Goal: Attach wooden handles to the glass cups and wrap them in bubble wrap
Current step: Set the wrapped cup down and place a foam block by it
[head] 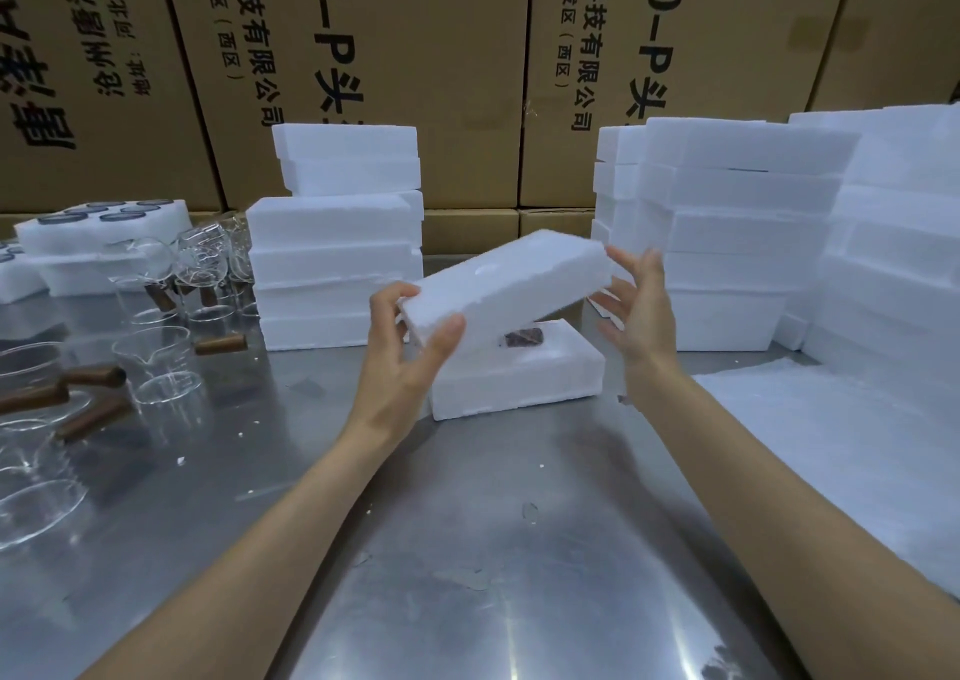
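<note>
on the far left of the steel counter (467, 549) stand the glass cups (156, 367), several already carrying wooden handles (93, 375), with a foam tray (104, 227) of dark-rimmed pieces behind them. right of these rises a stack of foam boxes (337, 263). at centre, the left hand (410, 346) grips the near end of a foam lid (504, 289), thumb on the front face and fingers curled round the edge, holding it tilted above an open foam base (519, 378); a dark handle end shows in the base's recess, so one cup seems packed inside, though the glass itself is hard to make out. the right hand (631, 305) is spread with straight fingers at the lid's far end, touching or just beside it; i cannot tell which. further right are more foam stacks (727, 232) and a sheet of white wrap (831, 435). this looks like the boxing stage. the next move calls for levelling the lid and seating it squarely on the base without pinching the handle.
</note>
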A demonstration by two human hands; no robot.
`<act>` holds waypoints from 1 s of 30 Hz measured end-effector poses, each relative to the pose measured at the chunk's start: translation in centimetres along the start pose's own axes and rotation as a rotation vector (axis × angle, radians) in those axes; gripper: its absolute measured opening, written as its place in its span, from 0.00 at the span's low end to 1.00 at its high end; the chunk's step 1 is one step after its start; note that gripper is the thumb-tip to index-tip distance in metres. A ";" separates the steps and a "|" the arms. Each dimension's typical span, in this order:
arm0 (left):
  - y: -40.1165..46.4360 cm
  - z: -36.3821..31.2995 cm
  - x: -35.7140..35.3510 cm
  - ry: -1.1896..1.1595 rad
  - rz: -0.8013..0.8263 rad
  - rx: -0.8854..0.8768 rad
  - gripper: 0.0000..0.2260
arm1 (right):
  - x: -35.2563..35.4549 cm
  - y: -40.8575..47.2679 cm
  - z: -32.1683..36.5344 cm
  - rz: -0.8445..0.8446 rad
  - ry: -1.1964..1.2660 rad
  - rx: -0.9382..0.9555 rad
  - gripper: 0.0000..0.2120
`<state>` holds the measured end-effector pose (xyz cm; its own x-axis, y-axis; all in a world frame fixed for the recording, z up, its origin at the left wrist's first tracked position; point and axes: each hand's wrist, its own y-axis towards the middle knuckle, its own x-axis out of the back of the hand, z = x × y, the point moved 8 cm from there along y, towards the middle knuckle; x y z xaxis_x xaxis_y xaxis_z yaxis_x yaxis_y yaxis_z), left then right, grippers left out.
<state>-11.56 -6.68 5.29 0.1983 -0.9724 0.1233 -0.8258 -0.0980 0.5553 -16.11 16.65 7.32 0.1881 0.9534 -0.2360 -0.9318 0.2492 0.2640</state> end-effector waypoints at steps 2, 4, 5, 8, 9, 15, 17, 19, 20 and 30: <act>-0.1 0.2 -0.3 0.072 0.033 0.013 0.21 | -0.5 -0.3 0.0 0.050 -0.011 0.001 0.23; -0.1 0.3 -0.3 0.123 0.045 0.028 0.21 | -1.0 -0.5 -0.4 0.059 -0.060 0.006 0.20; -0.1 0.4 -0.3 0.138 0.047 0.036 0.21 | -1.2 -0.6 -0.5 0.051 -0.086 0.014 0.17; 0.1 0.7 -0.1 0.180 0.046 0.052 0.23 | -1.3 -0.5 -1.1 0.040 -0.181 0.061 0.08; 0.1 0.7 -0.1 0.187 0.044 0.052 0.24 | -1.4 -0.6 -1.3 0.041 -0.213 0.071 0.07; 0.4 0.5 0.1 0.204 0.017 0.031 0.29 | -2.0 -0.9 -0.6 0.050 -0.232 0.140 0.08; 0.4 0.7 0.1 0.199 0.018 0.027 0.29 | -2.0 -0.9 -0.6 0.049 -0.255 0.153 0.10; 0.3 1.0 0.0 0.200 0.034 0.041 0.31 | -1.8 -1.0 -1.3 0.040 -0.294 0.133 0.11; 0.3 1.2 0.0 0.204 0.040 0.047 0.31 | -1.7 -1.1 -1.7 0.033 -0.308 0.117 0.11; 0.6 1.8 0.4 0.308 0.036 0.034 0.29 | -1.2 -1.4 -3.0 -0.012 -0.413 0.054 0.08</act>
<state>-12.95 -7.48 4.21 0.3153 -0.8657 0.3887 -0.8513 -0.0770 0.5191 -15.94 14.68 4.38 0.3179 0.9358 0.1525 -0.9130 0.2588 0.3152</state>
